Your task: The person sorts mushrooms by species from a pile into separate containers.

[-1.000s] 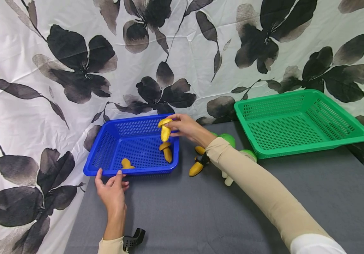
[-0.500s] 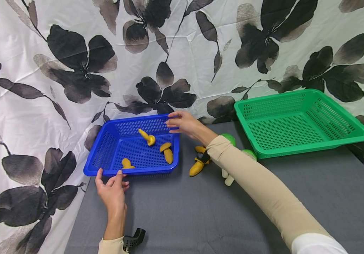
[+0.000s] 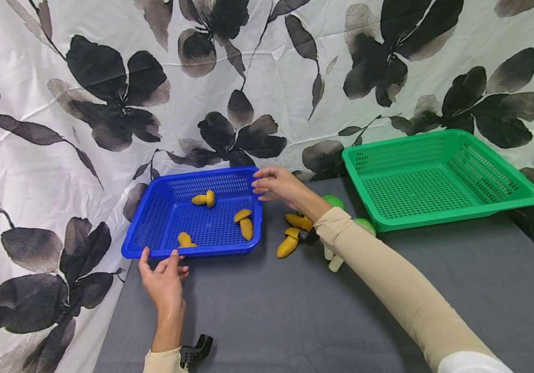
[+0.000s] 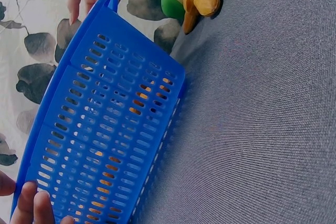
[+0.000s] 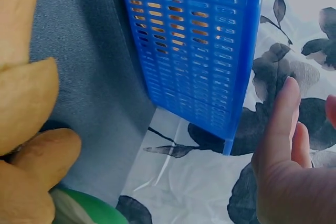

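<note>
My left hand (image 3: 164,282) grips the near rim of a blue plastic basket (image 3: 155,254), its fingertips (image 4: 26,200) against the outer wall. Inside lie yellow toy mushrooms: one by the back wall (image 3: 204,199), one at the right (image 3: 244,225), and one partly hidden by the front wall (image 3: 185,240). Over the basket's back right corner my right hand (image 3: 282,187) is held with fingers loosely extended and nothing in them. More yellow mushrooms (image 3: 288,244) lie on the grey cloth below that wrist. Beside them are green-capped mushrooms (image 3: 335,201), partly covered by the right sleeve.
A green plastic basket (image 3: 434,191) stands at the back right, with nothing seen inside. Behind both baskets hangs a white floral cloth (image 3: 267,67). Grey cloth (image 3: 267,316) covers the table in front.
My right hand has let go of a yellow mushroom, which dropped, tumbled and came to lie near the blue basket's back wall. That hand then moved slightly right. The left hand stayed put.
</note>
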Action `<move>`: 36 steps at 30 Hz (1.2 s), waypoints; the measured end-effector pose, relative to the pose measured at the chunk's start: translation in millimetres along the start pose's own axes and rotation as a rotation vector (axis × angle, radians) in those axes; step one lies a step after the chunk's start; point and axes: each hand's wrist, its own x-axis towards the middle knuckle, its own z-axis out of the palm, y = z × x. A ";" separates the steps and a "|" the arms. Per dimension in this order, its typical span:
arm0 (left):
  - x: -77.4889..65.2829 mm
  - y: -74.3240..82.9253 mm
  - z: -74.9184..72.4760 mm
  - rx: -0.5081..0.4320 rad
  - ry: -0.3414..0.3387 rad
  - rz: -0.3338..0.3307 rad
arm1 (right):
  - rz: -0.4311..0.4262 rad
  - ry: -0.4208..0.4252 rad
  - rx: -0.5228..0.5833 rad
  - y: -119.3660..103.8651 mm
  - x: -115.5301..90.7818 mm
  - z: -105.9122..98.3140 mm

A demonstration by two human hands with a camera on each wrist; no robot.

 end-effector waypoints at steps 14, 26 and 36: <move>-1.4 2.2 0.5 0.005 0.004 -0.015 | 0.014 0.057 -0.088 12.5 -30.1 -5.7; -2.8 1.3 0.2 0.019 0.002 -0.003 | 0.038 0.124 -0.080 34.6 -62.9 -12.0; -2.2 1.5 -0.2 -0.023 0.001 -0.001 | -0.015 0.119 -0.109 58.4 -86.1 -19.4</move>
